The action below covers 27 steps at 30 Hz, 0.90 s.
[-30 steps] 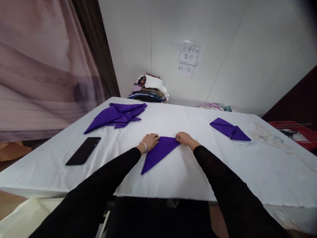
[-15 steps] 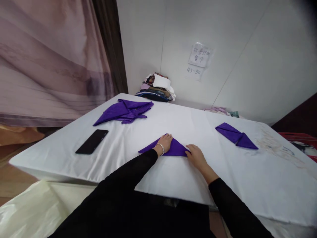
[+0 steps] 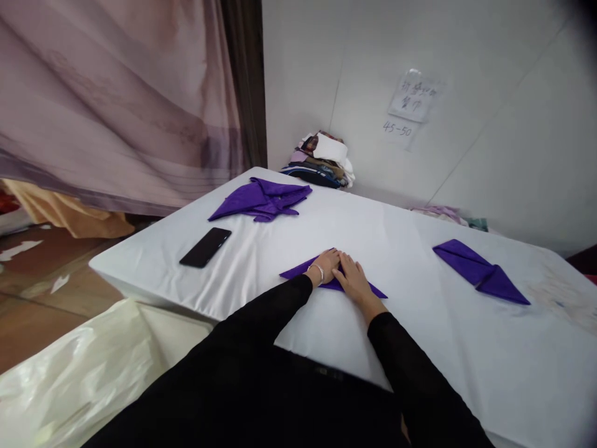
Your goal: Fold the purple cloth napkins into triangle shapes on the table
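Observation:
A purple cloth napkin (image 3: pixel 293 272), folded into a flat triangle, lies on the white-covered table (image 3: pixel 354 224) in front of me. My left hand (image 3: pixel 328 262), with a silver bangle at the wrist, rests flat on its middle. Right beside it, my right hand (image 3: pixel 353 277) also presses on the cloth, fingers stretched out and thumb apart. Between them the hands cover the napkin's centre; only its two side points and a little of the top show. To the right lies another folded purple napkin (image 3: pixel 480 270). Loose purple cloths (image 3: pixel 261 199) lie bunched at the far left.
A black phone (image 3: pixel 205 247) lies on the table's left side. Folded clothes (image 3: pixel 321 160) are piled against the wall behind. Handwritten paper signs (image 3: pixel 413 99) hang on the wall. A pink curtain (image 3: pixel 116 93) fills the left, with a plastic-lined bin (image 3: pixel 107 361) below.
My right hand has moved from the napkin's right corner to its middle, beside my left hand, which stays on the cloth. The camera view has turned a little left.

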{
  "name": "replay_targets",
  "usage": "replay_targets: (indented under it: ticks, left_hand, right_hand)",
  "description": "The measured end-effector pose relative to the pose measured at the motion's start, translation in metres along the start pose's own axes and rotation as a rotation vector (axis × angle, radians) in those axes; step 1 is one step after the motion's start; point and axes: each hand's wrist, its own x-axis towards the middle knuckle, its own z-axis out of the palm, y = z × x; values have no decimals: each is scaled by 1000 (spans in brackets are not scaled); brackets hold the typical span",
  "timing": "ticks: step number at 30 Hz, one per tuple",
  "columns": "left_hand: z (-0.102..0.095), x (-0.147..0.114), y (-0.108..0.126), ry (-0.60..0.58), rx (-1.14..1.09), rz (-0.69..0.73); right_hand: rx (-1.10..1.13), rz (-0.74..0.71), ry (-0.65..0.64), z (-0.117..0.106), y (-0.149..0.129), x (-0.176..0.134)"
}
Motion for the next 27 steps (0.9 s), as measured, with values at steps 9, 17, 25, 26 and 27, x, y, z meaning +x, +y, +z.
replay_targets:
  ticks: [9,17,25,26,27]
  left_hand:
    - [-24,-95,-39,200,-103,-201]
    - [-41,-173,-73,304,-235,-355]
    - [-44,-164,-66,264,-209,-357]
    - [-44,-164,-68,262,-209,-355]
    - [-43,-165,-69,263,-208,-355]
  right_hand:
    - [-200,-16,-8,8,5,1]
    - [-228,0,-41,8,6,2]
    - [-225,30,-64,6,2,3]
    - [-219,31,-67,5,1,3]
    - [-213,32,-69,5,0,3]
